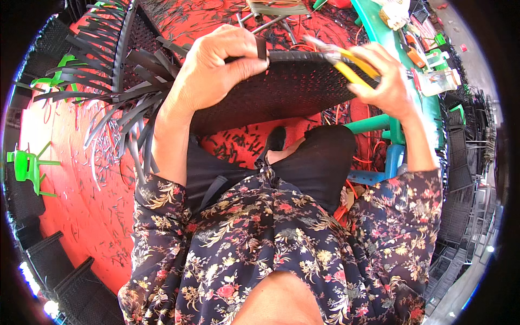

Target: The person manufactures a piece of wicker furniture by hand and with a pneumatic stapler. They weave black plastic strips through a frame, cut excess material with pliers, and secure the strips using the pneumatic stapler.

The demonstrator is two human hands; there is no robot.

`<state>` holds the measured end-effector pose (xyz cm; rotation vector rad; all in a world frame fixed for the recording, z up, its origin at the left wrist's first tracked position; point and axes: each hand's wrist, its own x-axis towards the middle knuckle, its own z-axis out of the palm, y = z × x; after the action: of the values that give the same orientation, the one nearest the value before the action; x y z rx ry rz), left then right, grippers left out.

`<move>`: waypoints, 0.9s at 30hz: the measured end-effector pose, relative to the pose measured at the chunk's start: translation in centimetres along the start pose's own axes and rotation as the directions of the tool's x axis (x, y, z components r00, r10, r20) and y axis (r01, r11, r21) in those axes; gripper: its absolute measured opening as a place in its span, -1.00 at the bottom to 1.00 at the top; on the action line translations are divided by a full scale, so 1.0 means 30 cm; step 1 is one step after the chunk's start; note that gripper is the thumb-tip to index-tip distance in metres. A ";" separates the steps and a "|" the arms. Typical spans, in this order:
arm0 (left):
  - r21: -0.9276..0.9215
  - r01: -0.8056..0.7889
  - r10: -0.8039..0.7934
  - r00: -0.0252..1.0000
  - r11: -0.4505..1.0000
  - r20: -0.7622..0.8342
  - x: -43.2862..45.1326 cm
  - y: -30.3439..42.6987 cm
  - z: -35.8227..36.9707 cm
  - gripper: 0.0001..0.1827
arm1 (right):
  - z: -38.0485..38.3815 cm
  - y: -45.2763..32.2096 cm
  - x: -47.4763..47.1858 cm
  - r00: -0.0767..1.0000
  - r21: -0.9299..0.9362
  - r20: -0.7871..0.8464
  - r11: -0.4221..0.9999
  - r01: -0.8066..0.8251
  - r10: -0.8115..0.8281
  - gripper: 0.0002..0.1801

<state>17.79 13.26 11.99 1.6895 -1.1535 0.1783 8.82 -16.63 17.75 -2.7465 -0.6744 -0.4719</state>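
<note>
A black woven panel [284, 89] of flat plastic strips leans across my lap, its rim curving along the top. My left hand [221, 67] is over that rim, thumb and fingers pinching the end of a black strip [261, 48]. In my right hand [384, 79] are pliers [350, 67] with yellow handles; the handles are spread and the jaws are blurred. The jaws point left, above the panel's rim and apart from my left hand. Many loose strip ends [150, 89] fan out from the panel's left side, beside my left forearm.
Along the right runs a green bench [432, 118] bearing a clear plastic container [438, 81] and orange-handled tools [414, 55]. A folding stool [278, 10] stands ahead. Black cut scraps [237, 144] litter the red floor [77, 162]. Green chairs [26, 165] are at left.
</note>
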 end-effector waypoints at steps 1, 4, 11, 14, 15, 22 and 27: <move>0.068 -0.069 0.066 0.997 0.995 0.047 -0.001 0.002 0.001 -0.92 | -0.014 0.039 -0.066 0.997 -0.025 -0.058 0.998 -0.049 0.048 -0.44; 0.233 -0.232 0.186 0.961 0.945 0.205 0.005 -0.001 0.006 -0.81 | -0.096 0.160 -0.365 0.900 -0.045 -0.142 0.905 -0.423 0.413 -0.45; 0.048 -0.223 0.204 0.946 0.974 0.250 0.016 0.007 -0.019 -0.84 | -0.297 0.348 -1.262 0.214 -0.462 -0.408 0.001 -0.887 0.888 -0.29; -0.185 0.020 0.014 0.984 0.982 0.180 -0.004 -0.028 -0.034 -0.80 | -0.314 0.319 -1.411 -0.054 -0.451 -0.417 -0.258 -0.855 0.907 -0.19; -0.251 0.066 -0.021 0.983 0.966 0.180 -0.003 -0.029 -0.037 -0.76 | -0.304 0.307 -1.405 -0.100 -0.449 -0.429 -0.308 -0.839 0.898 -0.18; -0.298 0.017 -0.033 0.998 0.954 -0.051 -0.004 -0.026 -0.010 -0.50 | -0.167 0.364 -0.900 0.546 -0.154 -0.174 0.525 -0.837 0.819 -0.38; -0.432 0.086 -0.153 0.981 0.898 -0.122 -0.010 0.000 -0.011 -0.51 | 0.128 -0.114 -0.018 0.970 0.234 -0.091 0.951 -0.200 0.226 -0.50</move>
<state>17.75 13.70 11.96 1.3271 -0.8919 -0.0231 7.66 -12.62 14.68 -2.5186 -0.3706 -0.4713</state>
